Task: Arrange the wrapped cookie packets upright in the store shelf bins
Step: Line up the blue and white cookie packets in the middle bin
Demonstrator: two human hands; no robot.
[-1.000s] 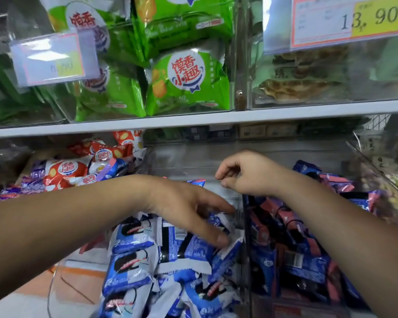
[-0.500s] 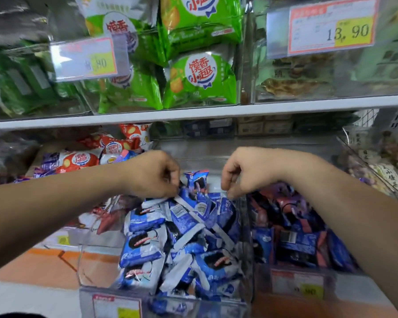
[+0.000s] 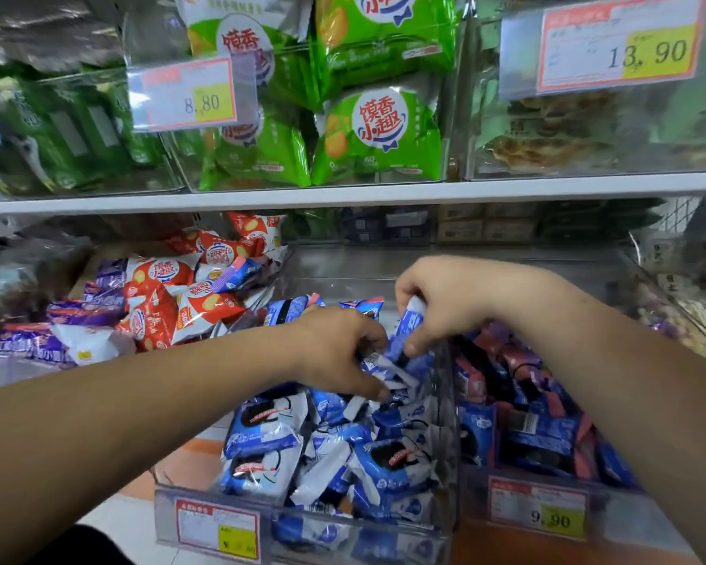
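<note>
A clear plastic bin [image 3: 204, 499] in the middle of the lower shelf holds several blue-and-white cookie packets [image 3: 261, 426] lying jumbled. My right hand [image 3: 437, 299] pinches one blue packet [image 3: 410, 324] and holds it roughly upright at the back right of that bin. My left hand [image 3: 339, 348] reaches in beside it, fingers curled onto the packets just below; which one it holds is hidden. The bin to the right [image 3: 536, 509] holds darker blue-and-pink packets [image 3: 539, 438].
Red-orange and purple snack packets [image 3: 172, 303] fill the bin to the left. An upper shelf [image 3: 343, 195] carries bins of green packets [image 3: 378, 136] with price tags. A clear divider wall [image 3: 445, 401] separates the two blue bins.
Both hands have dropped lower into the middle bin and drawn together. My right hand now holds a blue packet upright. The view has shifted a little.
</note>
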